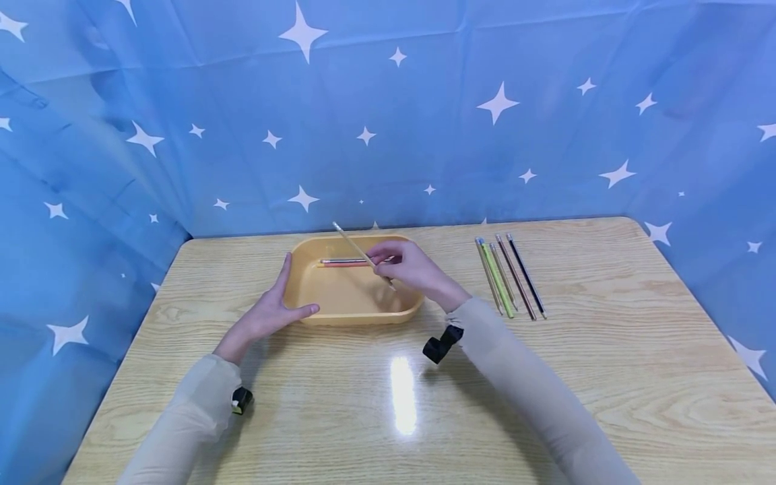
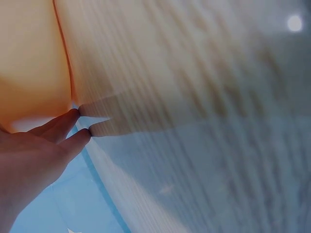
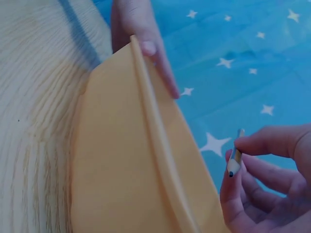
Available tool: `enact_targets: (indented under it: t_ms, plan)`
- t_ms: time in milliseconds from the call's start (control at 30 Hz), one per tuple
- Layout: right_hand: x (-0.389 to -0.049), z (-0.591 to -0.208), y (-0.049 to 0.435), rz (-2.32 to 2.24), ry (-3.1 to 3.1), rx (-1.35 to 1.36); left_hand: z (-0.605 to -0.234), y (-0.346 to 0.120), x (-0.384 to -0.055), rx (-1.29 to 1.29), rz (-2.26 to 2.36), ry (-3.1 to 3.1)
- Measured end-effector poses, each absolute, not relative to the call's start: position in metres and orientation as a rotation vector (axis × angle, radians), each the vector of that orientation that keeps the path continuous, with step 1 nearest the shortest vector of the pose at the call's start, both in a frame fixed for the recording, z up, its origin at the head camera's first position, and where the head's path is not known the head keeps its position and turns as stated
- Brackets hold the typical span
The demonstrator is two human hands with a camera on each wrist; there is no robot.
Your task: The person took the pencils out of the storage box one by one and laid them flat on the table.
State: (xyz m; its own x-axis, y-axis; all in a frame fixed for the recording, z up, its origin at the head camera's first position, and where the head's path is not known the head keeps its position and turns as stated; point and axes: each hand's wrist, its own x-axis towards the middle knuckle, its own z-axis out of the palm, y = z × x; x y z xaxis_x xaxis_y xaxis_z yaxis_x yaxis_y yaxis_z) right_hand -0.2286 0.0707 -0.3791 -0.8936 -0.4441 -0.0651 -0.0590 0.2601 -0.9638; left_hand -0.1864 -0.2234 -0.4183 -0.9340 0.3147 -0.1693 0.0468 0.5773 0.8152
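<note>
My right hand is over the right part of a shallow yellow-orange tray. Thumb and fingers pinch a pale gold pencil, tilted, its dark point facing the camera in the right wrist view. Inside the tray, near the back wall, lie a dark pencil and a reddish-orange pencil, partly behind the right hand. At the tray's left front corner my left hand touches the side, fingers extended and thumb spread along the front.
Right of the tray, several pencils lie side by side on the wooden table, among them a lime-green pencil and a black pencil. A blue curtain with white stars hangs behind and at the sides.
</note>
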Motion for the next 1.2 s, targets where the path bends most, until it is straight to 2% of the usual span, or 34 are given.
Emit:
enact_targets:
  t_ms: [633,1200]
  plan:
    - [-0.217,-0.400,0.160,-1.745,2.383,-0.189,-0.420,-0.223,-0.188,0.305,1.267,2.518]
    - [-0.210,-0.424,0.206,-1.706,2.385,0.184,-0.420,-0.223,-0.189,0.306,1.277,2.513]
